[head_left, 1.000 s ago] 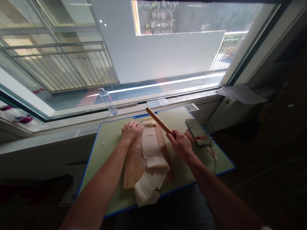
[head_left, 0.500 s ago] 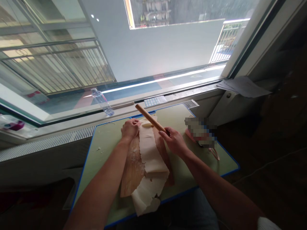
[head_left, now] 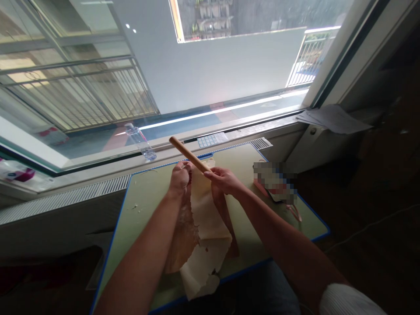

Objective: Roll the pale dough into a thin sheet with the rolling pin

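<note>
A long, ragged-edged sheet of pale dough (head_left: 210, 218) lies lengthwise over a wooden board (head_left: 182, 245). Its near end is folded and hangs past the board's near edge. My left hand (head_left: 181, 177) is closed at the dough's far left edge, its fingertips partly hidden. My right hand (head_left: 225, 180) grips the lower end of a wooden rolling pin (head_left: 187, 151), which slants up to the left over the dough's far end. The pin is raised, and right-hand fingers are close to the dough.
The board rests on a green table (head_left: 249, 227) with blue edging. A blurred-out object (head_left: 274, 181) with a strap lies at the table's right. On the windowsill stand a clear plastic bottle (head_left: 141, 142) and a gridded sheet (head_left: 211, 140). Papers (head_left: 334, 118) lie at right.
My right hand has moved left and slightly up with the rolling pin, towards my left hand. The left hand has turned and curled at the dough's far end.
</note>
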Action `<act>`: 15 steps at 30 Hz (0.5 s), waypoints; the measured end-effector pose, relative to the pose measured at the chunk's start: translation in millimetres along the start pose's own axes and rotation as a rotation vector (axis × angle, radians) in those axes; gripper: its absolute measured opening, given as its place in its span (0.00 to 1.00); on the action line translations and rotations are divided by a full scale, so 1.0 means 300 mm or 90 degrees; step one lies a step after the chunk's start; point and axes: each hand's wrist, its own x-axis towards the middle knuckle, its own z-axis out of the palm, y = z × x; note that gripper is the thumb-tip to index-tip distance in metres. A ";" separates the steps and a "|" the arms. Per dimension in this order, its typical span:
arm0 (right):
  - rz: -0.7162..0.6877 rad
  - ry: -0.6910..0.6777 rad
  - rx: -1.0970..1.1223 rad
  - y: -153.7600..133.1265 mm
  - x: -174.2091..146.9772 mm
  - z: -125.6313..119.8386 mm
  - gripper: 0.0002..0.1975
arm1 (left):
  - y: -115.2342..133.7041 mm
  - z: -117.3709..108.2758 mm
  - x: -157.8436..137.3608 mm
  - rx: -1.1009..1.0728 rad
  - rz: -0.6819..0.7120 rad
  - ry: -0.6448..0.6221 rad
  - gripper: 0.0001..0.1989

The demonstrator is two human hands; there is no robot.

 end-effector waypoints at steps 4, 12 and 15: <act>-0.042 -0.075 0.001 -0.023 -0.021 -0.007 0.24 | 0.029 0.037 -0.046 -0.091 -0.032 -0.047 0.13; -0.021 -0.073 -0.015 -0.057 -0.021 -0.011 0.25 | 0.041 0.004 -0.068 -0.115 -0.037 -0.130 0.18; -0.012 -0.022 0.002 -0.064 0.011 0.001 0.26 | 0.045 -0.017 -0.056 -0.093 -0.062 -0.147 0.30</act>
